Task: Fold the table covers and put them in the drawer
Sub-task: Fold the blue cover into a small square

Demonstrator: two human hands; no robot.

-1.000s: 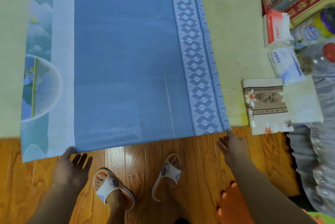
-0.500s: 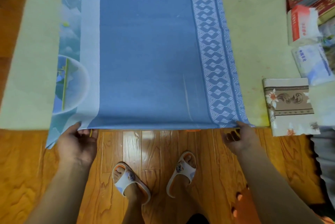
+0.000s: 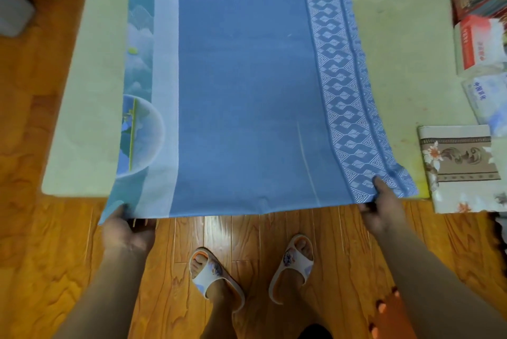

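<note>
Head view. Reading blue characters on the blue-and-white tissue pack (image 3: 487,97), up and right of the right hand (image 3: 381,208); too blurred to make out, as with the print on the red-and-white tissue pack (image 3: 478,44) beyond it. Lying flat on the pale table (image 3: 90,108), the blue table cover (image 3: 247,103), long axis running away from both hands toward the far edge, patterned border along the right-hand side, printed scenic strip along the left. Overhanging the near table edge slightly, right at the hands. Pinching the near left corner, the left hand (image 3: 127,231), fingers curled under the cloth. Gripping the near right corner, the right hand, thumb on top of the border. Sitting just right of the right hand, a folded floral table cover (image 3: 463,168). Standing in slippers (image 3: 214,275) on an orange wooden floor (image 3: 33,256) below the hands.
</note>
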